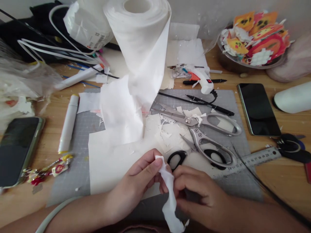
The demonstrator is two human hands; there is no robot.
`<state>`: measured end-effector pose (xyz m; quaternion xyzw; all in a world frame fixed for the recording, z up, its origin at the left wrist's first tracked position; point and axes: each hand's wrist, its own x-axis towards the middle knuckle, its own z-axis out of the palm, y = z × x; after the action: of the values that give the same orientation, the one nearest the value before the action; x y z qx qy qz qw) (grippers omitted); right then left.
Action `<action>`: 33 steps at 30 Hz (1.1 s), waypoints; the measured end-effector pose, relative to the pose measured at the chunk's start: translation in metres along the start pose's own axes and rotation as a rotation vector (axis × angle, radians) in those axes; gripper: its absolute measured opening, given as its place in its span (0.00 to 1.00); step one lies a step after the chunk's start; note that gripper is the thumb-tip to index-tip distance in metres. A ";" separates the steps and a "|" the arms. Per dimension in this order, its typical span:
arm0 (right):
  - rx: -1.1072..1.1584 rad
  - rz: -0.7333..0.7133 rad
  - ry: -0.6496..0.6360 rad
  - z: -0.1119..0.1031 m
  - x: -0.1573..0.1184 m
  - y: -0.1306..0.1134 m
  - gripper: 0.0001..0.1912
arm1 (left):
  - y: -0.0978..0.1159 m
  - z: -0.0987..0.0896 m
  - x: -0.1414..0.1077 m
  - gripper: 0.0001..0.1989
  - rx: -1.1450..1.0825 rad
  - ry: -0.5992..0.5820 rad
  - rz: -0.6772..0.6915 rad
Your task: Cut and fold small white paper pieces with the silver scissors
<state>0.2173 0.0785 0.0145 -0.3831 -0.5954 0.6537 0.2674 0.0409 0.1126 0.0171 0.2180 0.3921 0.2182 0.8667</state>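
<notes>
Left phone (18,149): lay dark-screened on the wooden table (14,210), at the far left edge of the view.
Beaded charm (46,171): lay just right of that phone, in yellow, red and white.
Marker (69,124): lay white with yellow ends, partly over the left edge of the grey cutting mat (81,139).
Left hand (142,173): pinched the top of a white strip between thumb and fingers, near the middle.
White roll (145,38): stood beyond the hands, its loose end draped toward a cream sheet (109,168).
White strip (170,187): hung between the two hands, its lower end loose and curled.
Right hand (199,191): was curled close beside the strip; whether its fingertips gripped it could not be told.
Black-handled scissors (182,155): lay just beyond the right hand, partly under a silver pair.
Glue gun (205,81): lay farther off, white with an orange trigger.
Silver scissors (189,120): lay as two pairs among paper scraps.
Metal bowl (230,63): sat far right, heaped with colourful pieces.
Steel ruler (261,157): slanted across the mat's right edge.
Right phone (259,110): lay beyond the ruler.
</notes>
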 end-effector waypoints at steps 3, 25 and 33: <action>-0.119 -0.026 -0.087 0.002 0.000 0.001 0.07 | 0.001 0.002 0.000 0.12 0.115 0.043 -0.002; -0.023 -0.082 0.085 0.002 -0.003 0.002 0.01 | 0.008 0.003 -0.002 0.15 0.316 -0.039 -0.065; -0.467 -0.363 0.003 0.005 -0.002 -0.001 0.07 | 0.002 -0.002 -0.004 0.15 0.630 0.025 0.024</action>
<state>0.2145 0.0740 0.0159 -0.3227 -0.7881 0.4398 0.2853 0.0364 0.1120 0.0194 0.4776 0.4486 0.0989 0.7489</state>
